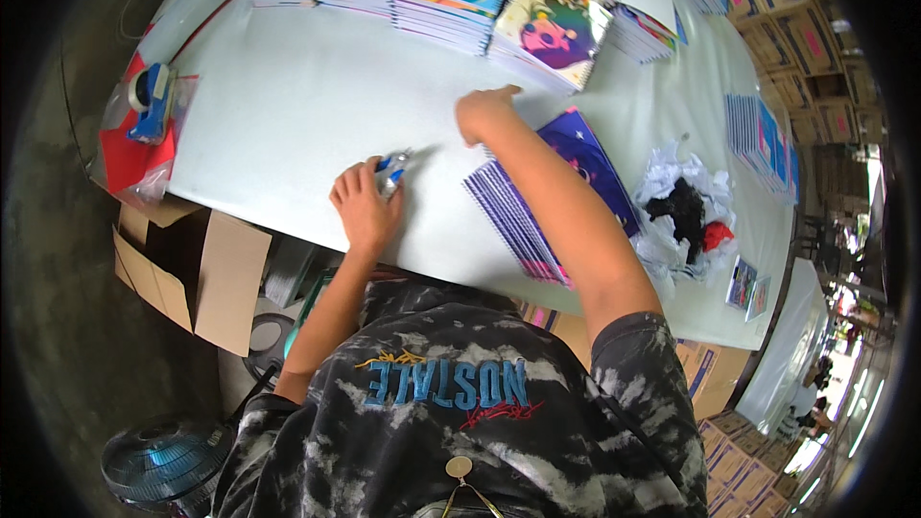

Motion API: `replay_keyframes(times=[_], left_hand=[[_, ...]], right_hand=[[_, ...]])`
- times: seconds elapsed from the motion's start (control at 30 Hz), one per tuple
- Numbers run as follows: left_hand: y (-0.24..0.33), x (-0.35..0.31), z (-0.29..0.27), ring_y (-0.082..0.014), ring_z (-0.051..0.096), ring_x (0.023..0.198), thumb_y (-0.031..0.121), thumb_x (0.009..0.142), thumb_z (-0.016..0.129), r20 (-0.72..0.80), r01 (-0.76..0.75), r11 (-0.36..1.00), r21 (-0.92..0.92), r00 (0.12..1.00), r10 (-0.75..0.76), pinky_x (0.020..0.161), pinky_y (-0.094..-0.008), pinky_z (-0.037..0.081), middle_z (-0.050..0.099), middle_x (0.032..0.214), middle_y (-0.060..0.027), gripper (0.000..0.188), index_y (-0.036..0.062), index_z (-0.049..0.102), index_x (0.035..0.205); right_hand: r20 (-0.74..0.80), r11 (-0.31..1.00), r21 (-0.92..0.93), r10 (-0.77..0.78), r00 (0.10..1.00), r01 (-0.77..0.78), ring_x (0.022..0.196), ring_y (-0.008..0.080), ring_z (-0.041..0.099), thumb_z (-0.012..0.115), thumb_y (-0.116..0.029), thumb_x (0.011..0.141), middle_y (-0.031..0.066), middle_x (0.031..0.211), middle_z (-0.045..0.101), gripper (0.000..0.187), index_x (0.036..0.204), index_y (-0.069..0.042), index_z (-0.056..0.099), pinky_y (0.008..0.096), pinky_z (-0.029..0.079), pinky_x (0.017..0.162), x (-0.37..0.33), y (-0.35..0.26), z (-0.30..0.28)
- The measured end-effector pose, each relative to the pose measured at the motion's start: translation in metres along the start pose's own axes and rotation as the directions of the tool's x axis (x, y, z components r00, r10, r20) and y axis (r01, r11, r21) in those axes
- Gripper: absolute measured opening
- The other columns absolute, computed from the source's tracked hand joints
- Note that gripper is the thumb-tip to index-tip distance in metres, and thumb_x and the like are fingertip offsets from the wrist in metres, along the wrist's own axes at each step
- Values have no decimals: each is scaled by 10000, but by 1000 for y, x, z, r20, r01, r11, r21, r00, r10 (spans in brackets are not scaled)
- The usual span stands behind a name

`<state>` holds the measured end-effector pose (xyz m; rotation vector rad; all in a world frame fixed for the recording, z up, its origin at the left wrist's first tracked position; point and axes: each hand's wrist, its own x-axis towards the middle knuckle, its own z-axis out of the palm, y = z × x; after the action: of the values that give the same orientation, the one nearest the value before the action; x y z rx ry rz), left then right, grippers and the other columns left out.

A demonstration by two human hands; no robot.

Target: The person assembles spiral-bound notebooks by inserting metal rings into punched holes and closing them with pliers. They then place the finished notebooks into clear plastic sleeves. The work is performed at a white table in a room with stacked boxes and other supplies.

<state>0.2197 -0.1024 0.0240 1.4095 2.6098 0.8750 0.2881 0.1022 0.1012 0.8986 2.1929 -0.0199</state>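
Note:
At the middle of the table my left hand (365,206) is closed around a small blue-and-silver hand tool (391,173), whose exact kind I cannot make out. Farther off, my right hand (487,115) is held above the table just left of the notebook with a colourful cover (552,29). One of its fingers points out to the right; the others are mostly hidden, and nothing shows in it. Beneath my right forearm lies a fanned stack of purple spiral notebooks (513,221), partly covered by the arm.
Notebook stacks (441,24) line the far edge. A blue tape dispenser (152,105) lies on red packaging at left. Crumpled white plastic with black and red scraps (686,211) is at right, near blue notebooks (763,139). An open carton (230,273) and a fan (163,460) stand below left.

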Motion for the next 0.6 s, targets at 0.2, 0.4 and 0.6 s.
replay_keyframes(times=[0.2,0.4,0.6], left_hand=[[-6,3,-4,-285,409,1087,273,761,646,70,15,998,-57,997,-11,958,-435,259,493,1107,-110,464,102,489,1163],[-10,4,-2,-289,384,1114,224,699,679,163,-58,987,-150,983,83,962,-450,236,473,1135,-98,568,81,450,1199],[-16,1,1,-296,370,1131,216,691,683,160,-111,986,-127,978,131,965,-454,225,462,1156,-104,575,81,459,1203]], right_hand=[[327,987,-118,140,935,-107,996,281,610,759,-227,677,87,1125,625,441,1086,-105,647,560,423,877,30,-10,14],[-19,972,187,150,989,-144,925,276,633,664,-250,722,96,1004,662,265,935,-94,683,406,486,796,6,11,6],[-313,537,822,703,639,-189,806,304,629,587,-339,732,124,852,659,294,844,-74,654,385,472,717,-130,101,-4]])
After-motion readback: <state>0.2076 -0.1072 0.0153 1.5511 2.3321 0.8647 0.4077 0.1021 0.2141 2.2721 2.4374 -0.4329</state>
